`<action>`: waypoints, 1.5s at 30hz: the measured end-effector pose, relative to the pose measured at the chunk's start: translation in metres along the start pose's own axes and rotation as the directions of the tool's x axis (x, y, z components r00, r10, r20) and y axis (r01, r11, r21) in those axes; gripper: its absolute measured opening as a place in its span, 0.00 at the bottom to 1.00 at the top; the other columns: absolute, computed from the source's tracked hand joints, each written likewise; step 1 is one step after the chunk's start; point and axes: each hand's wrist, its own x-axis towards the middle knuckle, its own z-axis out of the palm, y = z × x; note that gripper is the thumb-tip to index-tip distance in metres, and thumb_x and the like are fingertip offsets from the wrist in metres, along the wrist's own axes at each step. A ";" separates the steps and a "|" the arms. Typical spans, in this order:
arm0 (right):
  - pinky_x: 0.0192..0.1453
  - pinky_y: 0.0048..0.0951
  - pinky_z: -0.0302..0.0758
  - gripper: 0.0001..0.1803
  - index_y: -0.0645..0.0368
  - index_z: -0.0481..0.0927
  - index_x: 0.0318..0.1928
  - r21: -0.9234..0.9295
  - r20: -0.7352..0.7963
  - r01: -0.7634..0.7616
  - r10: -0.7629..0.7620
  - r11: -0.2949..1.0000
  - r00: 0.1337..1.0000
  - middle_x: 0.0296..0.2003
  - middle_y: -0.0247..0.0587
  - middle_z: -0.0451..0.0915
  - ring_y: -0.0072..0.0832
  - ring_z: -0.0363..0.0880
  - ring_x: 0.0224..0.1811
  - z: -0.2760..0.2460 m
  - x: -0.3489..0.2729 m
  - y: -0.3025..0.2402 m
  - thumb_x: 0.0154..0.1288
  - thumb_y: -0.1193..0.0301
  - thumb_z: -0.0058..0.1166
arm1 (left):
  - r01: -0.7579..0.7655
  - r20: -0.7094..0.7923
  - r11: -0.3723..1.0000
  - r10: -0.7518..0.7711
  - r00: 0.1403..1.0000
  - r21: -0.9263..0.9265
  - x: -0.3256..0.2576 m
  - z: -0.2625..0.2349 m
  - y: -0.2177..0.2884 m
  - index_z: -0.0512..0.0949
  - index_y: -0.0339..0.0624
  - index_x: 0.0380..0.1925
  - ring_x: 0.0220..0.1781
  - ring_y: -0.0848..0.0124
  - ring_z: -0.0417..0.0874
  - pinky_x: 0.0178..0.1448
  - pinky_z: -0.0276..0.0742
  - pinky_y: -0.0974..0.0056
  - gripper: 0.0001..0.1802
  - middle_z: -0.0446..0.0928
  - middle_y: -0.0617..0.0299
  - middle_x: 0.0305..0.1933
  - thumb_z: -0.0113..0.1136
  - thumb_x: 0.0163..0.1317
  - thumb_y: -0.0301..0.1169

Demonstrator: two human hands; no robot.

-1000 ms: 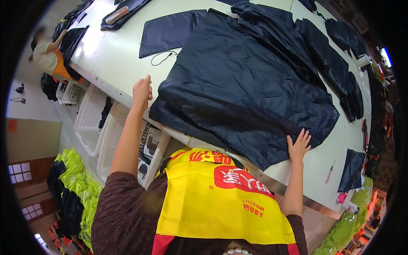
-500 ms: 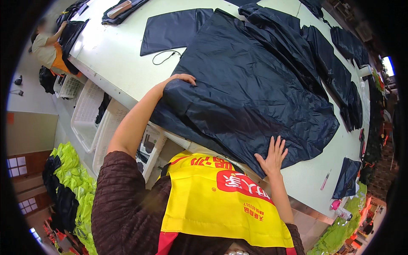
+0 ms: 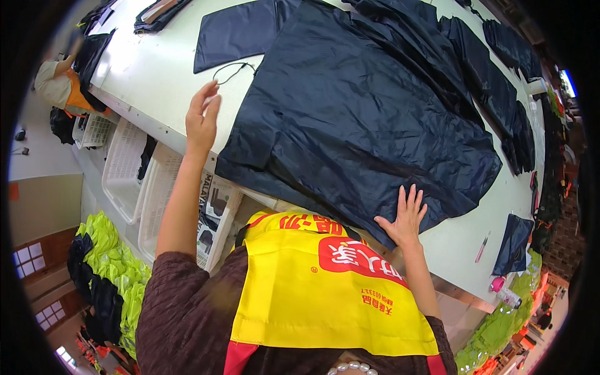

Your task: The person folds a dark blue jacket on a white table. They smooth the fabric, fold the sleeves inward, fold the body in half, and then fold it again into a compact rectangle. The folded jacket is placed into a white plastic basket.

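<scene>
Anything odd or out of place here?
Mild oddity: a thin dark cord lies in a stray loop on the table near the left hand, beside the creased dark fabric. No spill or damage stands out.

Tabletop [image 3: 147,69]: white, pale & a bit glossy nr its far-left part. Big navy cloth [image 3: 356,119] covers most of the middle, creased, reaching the near edge. Folded dark panel [image 3: 234,34] lies twd the far edge, w/ a thin black cord [image 3: 231,73] looped just beside it. Long folded dark pieces [image 3: 484,87] run nr the right edge. Twd the near-right corner: slim pinkish tool (pen or sim., can't tell) [image 3: 482,247] & small dark folded cloth [image 3: 514,244].
</scene>
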 end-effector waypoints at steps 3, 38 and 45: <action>0.66 0.68 0.36 0.57 0.54 0.51 0.70 0.014 0.046 -0.025 0.024 1.000 0.999 0.71 0.54 0.43 0.55 0.36 0.73 -0.011 -0.008 -0.011 0.46 0.35 0.57 | -0.502 0.427 0.856 0.412 0.805 0.121 -0.005 0.016 0.080 0.75 0.42 0.51 0.57 0.55 0.72 0.63 0.65 0.56 0.23 0.74 0.53 0.52 0.62 0.56 0.38; 0.62 0.37 0.63 0.18 0.61 0.78 0.49 0.491 0.225 -0.127 0.015 0.862 0.974 0.44 0.47 0.81 0.34 0.75 0.49 -0.061 -0.071 0.095 0.57 0.80 0.46 | 0.351 0.671 0.915 -0.387 0.633 0.197 -0.058 -0.090 0.005 0.76 0.31 0.32 0.33 0.77 0.71 0.39 0.68 0.70 0.10 0.74 0.62 0.28 0.51 0.55 0.27; 0.47 0.30 0.72 0.30 0.72 0.79 0.40 0.528 0.460 -0.500 0.264 0.686 0.848 0.33 0.48 0.81 0.34 0.79 0.38 -0.028 -0.073 0.084 0.60 0.50 0.54 | 0.363 0.431 0.921 -0.388 0.815 0.141 -0.043 -0.005 -0.041 0.76 0.30 0.30 0.30 0.75 0.71 0.37 0.68 0.68 0.17 0.74 0.61 0.25 0.59 0.61 0.38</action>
